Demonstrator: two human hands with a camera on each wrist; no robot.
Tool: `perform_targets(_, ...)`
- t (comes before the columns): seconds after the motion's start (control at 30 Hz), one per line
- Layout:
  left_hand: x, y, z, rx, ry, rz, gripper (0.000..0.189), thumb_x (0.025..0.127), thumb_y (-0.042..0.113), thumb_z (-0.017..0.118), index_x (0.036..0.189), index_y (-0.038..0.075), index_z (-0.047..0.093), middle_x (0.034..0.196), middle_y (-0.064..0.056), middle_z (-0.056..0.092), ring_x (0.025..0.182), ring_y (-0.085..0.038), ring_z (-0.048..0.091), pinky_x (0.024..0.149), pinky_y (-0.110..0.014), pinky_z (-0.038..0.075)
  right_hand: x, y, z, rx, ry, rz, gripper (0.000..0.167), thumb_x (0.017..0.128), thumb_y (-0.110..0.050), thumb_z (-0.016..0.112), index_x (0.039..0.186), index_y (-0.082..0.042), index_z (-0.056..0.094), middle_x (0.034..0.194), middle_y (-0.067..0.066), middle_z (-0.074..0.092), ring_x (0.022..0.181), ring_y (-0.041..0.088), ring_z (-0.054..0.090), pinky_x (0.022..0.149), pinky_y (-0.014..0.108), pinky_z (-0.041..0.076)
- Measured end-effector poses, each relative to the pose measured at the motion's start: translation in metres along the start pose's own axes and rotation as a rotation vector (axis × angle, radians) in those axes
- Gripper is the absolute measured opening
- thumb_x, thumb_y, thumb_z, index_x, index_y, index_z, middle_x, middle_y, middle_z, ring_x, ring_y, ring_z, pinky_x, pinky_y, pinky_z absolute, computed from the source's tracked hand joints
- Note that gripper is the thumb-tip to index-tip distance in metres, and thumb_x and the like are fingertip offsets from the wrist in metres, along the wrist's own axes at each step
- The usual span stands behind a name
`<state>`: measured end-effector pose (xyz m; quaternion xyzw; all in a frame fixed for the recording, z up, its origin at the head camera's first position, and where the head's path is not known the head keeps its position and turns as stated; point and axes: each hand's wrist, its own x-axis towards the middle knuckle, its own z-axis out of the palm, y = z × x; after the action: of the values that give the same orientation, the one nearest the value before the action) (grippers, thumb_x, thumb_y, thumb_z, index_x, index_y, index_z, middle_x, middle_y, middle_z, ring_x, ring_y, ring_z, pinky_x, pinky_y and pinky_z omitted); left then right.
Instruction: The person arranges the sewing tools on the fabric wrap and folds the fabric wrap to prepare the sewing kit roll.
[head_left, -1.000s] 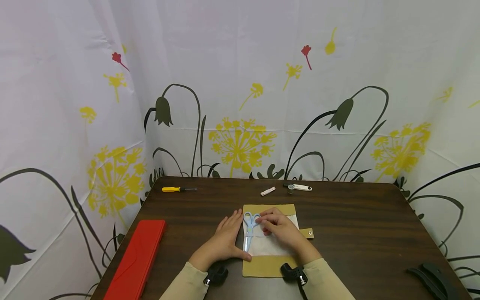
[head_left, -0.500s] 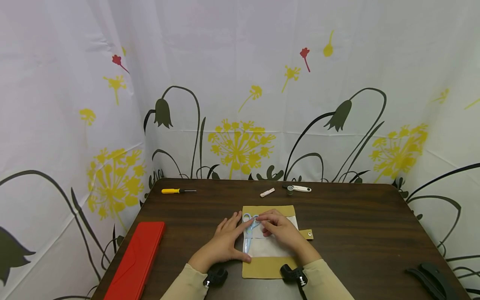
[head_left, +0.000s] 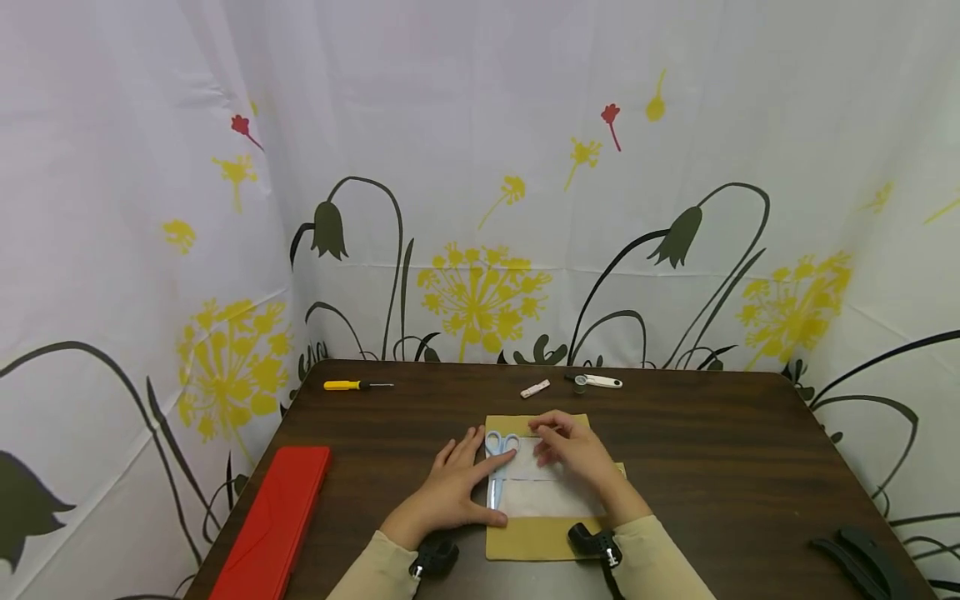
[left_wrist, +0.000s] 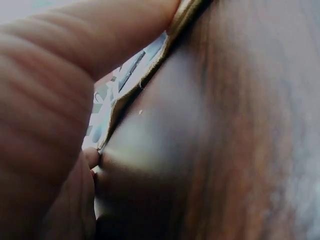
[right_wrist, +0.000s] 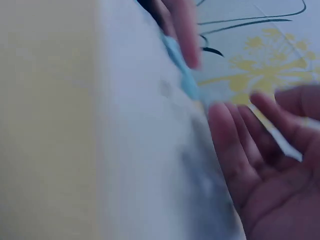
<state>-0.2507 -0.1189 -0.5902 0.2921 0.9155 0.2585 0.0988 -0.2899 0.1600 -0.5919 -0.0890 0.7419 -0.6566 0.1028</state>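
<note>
A tan pouch (head_left: 536, 539) with a white inner panel lies unfolded on the table, its snap strap partly hidden behind my right wrist. Light-blue scissors (head_left: 498, 472) lie along the pouch's left side, handles away from me and blades towards me. My left hand (head_left: 450, 490) rests at the pouch's left edge, fingers spread. Its index fingertip is at the scissors' handle and its thumb at the tan lower band. Over the upper right of the white panel is my right hand (head_left: 576, 454), fingers loosely bent with nothing between them, as the right wrist view also shows.
A yellow-handled screwdriver (head_left: 345, 385) lies at the table's far left. Behind the pouch are a small white piece (head_left: 535, 389) and a white-handled tool (head_left: 602, 381). A red case (head_left: 273, 521) lies left; a black curved object (head_left: 862, 560) lies at the near right.
My right hand has come away from the scissors' handle and shifted right. My left index finger has reached across onto the scissors.
</note>
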Motion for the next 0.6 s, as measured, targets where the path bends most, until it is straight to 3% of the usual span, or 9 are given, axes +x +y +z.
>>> perform_targets(0.17, 0.0, -0.001, 0.002, -0.011, 0.004, -0.001, 0.105, 0.081, 0.069, 0.086, 0.17, 0.041, 0.037, 0.183, -0.022, 0.011, 0.171, -0.044, 0.008, 0.131, -0.073, 0.007, 0.011, -0.018, -0.028, -0.054, 0.284, 0.075, 0.03, 0.111, -0.016, 0.061, 0.136, 0.001, 0.064, 0.107, 0.017, 0.069, 0.079, 0.02, 0.073, 0.07, 0.031, 0.063)
perform_targets(0.27, -0.002, -0.001, 0.003, -0.017, 0.009, 0.0, 0.109, 0.08, 0.068, 0.088, 0.171, 0.039, 0.035, 0.183, -0.023, 0.012, 0.171, -0.045, 0.009, 0.131, -0.074, 0.007, 0.02, -0.022, -0.045, -0.17, 0.37, 0.121, 0.038, 0.111, -0.017, 0.06, 0.147, -0.005, 0.057, 0.105, 0.017, 0.067, 0.076, 0.021, 0.072, 0.068, 0.032, 0.062)
perform_targets(0.43, -0.004, -0.002, 0.003, -0.023, 0.018, -0.008, 0.114, 0.08, 0.067, 0.089, 0.173, 0.037, 0.031, 0.182, -0.023, 0.015, 0.171, -0.044, 0.01, 0.131, -0.074, 0.007, 0.034, -0.019, -0.062, -0.285, 0.352, 0.15, 0.054, 0.11, -0.017, 0.061, 0.162, -0.013, 0.046, 0.105, 0.018, 0.066, 0.075, 0.022, 0.069, 0.068, 0.034, 0.062)
perform_targets(0.6, -0.003, -0.001, 0.002, -0.024, 0.02, -0.008, 0.117, 0.079, 0.069, 0.088, 0.174, 0.035, 0.029, 0.182, -0.021, 0.016, 0.171, -0.043, 0.009, 0.131, -0.073, 0.007, 0.041, -0.017, -0.065, -0.389, 0.301, 0.174, 0.058, 0.109, -0.019, 0.064, 0.164, -0.016, 0.047, 0.114, 0.021, 0.068, 0.071, 0.02, 0.069, 0.068, 0.034, 0.062)
